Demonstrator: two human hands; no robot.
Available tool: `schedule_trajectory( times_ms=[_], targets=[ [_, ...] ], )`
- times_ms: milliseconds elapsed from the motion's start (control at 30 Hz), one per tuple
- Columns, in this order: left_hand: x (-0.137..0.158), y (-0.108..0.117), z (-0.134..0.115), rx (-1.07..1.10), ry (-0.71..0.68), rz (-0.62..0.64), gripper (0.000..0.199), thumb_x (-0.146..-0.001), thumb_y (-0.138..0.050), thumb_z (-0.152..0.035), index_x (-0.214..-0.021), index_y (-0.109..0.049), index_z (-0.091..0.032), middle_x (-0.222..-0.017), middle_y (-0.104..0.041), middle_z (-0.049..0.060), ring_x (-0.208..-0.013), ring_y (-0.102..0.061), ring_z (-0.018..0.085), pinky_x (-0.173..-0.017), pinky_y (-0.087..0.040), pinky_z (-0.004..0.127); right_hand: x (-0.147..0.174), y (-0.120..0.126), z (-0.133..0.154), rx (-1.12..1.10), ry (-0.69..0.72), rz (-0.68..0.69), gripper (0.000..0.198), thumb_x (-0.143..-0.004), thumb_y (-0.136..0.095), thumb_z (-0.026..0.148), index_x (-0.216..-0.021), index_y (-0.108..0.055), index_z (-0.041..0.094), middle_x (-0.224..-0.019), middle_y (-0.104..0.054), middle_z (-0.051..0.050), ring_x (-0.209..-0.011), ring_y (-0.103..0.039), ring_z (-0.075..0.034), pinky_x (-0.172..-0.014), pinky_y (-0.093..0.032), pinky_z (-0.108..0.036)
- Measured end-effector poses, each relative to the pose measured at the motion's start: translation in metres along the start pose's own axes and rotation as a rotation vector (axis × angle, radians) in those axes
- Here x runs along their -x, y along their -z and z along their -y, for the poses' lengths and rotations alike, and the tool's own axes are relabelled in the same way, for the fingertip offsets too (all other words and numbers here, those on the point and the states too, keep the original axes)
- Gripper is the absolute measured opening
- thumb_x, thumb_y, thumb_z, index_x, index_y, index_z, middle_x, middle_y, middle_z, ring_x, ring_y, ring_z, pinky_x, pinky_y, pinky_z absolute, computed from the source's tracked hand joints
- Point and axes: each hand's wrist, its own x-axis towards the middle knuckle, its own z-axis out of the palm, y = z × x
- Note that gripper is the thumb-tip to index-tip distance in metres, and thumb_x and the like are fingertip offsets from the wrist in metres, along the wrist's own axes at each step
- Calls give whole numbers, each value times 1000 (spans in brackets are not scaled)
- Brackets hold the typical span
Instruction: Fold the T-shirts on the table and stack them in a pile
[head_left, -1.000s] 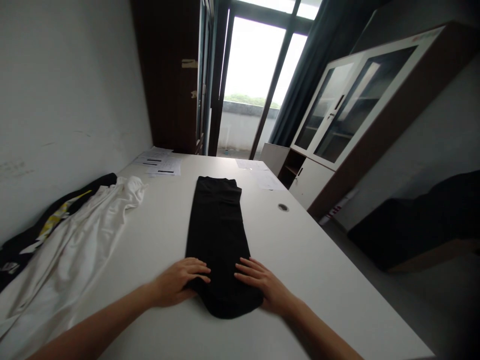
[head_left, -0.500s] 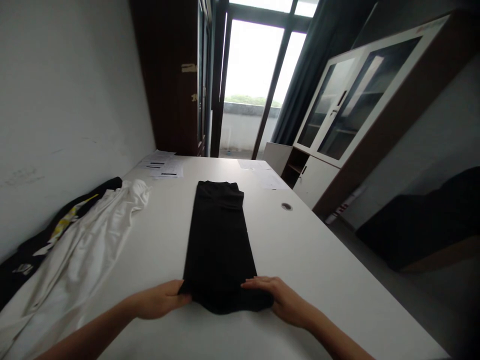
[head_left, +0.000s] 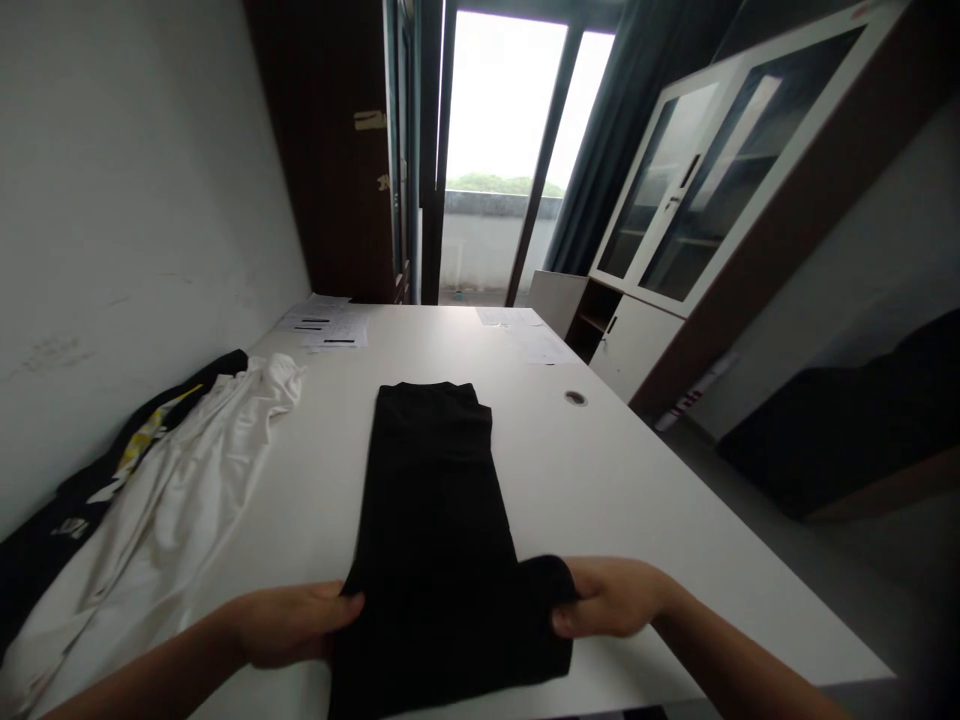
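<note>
A pair of black trousers [head_left: 435, 500] lies lengthwise on the white table, folded narrow, with its waist end away from me. The near end is lifted and spread sideways between my hands. At its left edge, my left hand [head_left: 292, 617] pinches the cloth between thumb and fingers. My right hand [head_left: 611, 598] grips a flap of the same cloth at the right, thumb on top and most fingers hidden behind it. The lowest left part of the trousers runs out of the picture.
White satiny cloth [head_left: 187, 500] and a black garment with yellow print [head_left: 142, 435] lie along the left wall. Papers [head_left: 330, 325] rest at the far end of the table [head_left: 675, 530], which has a round cable hole [head_left: 575, 398]. A glass-door cabinet [head_left: 675, 200] stands at right.
Both hands have come nearer, drawing the trousers toward me. My right hand has moved right and pulled the near end out wider, its thumb now showing on top.
</note>
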Motion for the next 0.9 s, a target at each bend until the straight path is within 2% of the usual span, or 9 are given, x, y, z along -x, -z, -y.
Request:
schedule_trajectory(
  times_ms=[133,233,400,533,700,833,900],
  targets=[
    [-15,19,-19,62,-113,-157,57,-94,-58,-66,-120,-72,-18,-120,-73,12,-118,-64,30,-106,-48,44,-19,25,-14,-145,34,-278,48,-98,-57,60,-113,-71,16,-111,-73,-10,-107,-68,-26,-103,-51,-46],
    [-30,39,-37,116,-183,-248,57,-97,-57,-62,-126,-69,-15,-125,-71,15,-126,-61,32,-110,-45,46,-39,42,-32,-282,55,-419,48,-95,-63,60,-112,-72,16,-113,-73,-10,-111,-67,-28,-105,-50,-49],
    [-60,70,-63,306,-251,-324,50,-98,-62,-49,-131,-68,-12,-138,-66,15,-134,-57,32,-114,-44,42,-74,70,-50,-584,46,-629,42,-89,-73,52,-111,-71,16,-111,-74,-10,-105,-71,-27,-103,-52,-47],
    [-88,93,-77,446,-301,-383,46,-100,-61,-42,-131,-67,-8,-127,-71,16,-124,-65,30,-109,-49,37,-101,97,-54,-760,21,-790,30,-91,-72,39,-110,-70,16,-106,-76,-10,-96,-73,-25,-101,-55,-43],
    [-114,115,-88,614,-339,-315,52,-104,-51,-46,-131,-66,-4,-112,-76,17,-111,-72,30,-104,-52,39,-127,125,-58,-926,49,-792,26,-97,-61,32,-112,-70,12,-104,-77,-11,-94,-75,-22,-99,-57,-36],
    [-124,118,-92,677,-356,-246,59,-105,-43,-51,-134,-63,-4,-108,-77,16,-108,-73,30,-105,-51,41,-140,137,-72,-1012,32,-725,36,-103,-49,39,-111,-69,11,-99,-77,-12,-91,-76,-23,-95,-58,-36],
    [-127,117,-94,686,-393,-228,59,-105,-42,-51,-140,-59,-7,-109,-77,14,-107,-73,30,-104,-51,42,-146,140,-78,-960,62,-737,40,-103,-47,43,-111,-69,11,-95,-77,-11,-89,-76,-24,-92,-60,-38]
  ],
)
